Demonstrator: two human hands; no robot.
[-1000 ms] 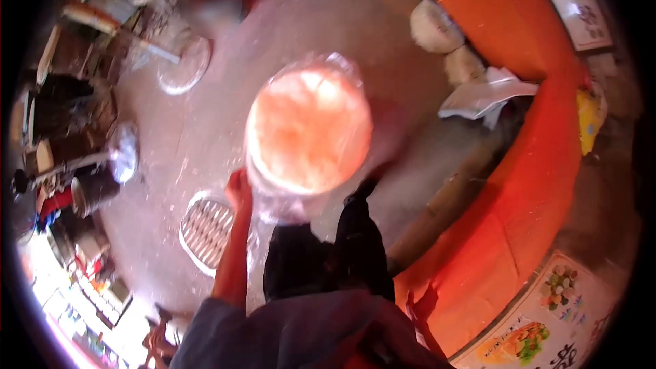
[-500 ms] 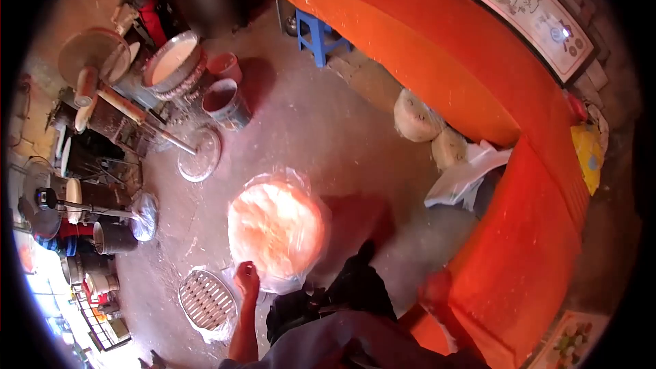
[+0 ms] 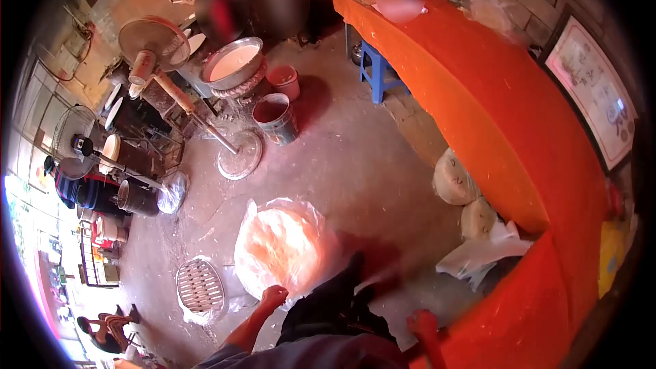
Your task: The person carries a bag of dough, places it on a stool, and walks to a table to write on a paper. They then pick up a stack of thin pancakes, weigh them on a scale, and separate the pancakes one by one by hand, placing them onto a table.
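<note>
My left hand (image 3: pixel 275 297) hangs at the near edge of a round, plastic-wrapped bundle (image 3: pixel 281 242) on the floor; its fingers are curled in, and nothing shows in them. Bright light washes out the top of the bundle, which is pale and orange-tinted. Lower right, my right hand (image 3: pixel 422 323) is loosely closed with nothing visible in it, close beside the orange cloth (image 3: pixel 506 307) over the long table. A round slatted rack (image 3: pixel 200 287) lies on the floor left of the bundle, with clear plastic under its rim.
A standing fan (image 3: pixel 154 41) rises at back left by a wide metal basin (image 3: pixel 234 65) and buckets (image 3: pixel 275 116). Two round wrapped bundles (image 3: pixel 456 176) and white plastic (image 3: pixel 485 256) lie along the table's foot. A blue stool (image 3: pixel 376 72) stands farther back. People are at the far end.
The view has tilted up and turned, showing more of the far end. My left hand now overlaps the bundle's near edge. My right hand appears lower and farther left, beside the cloth.
</note>
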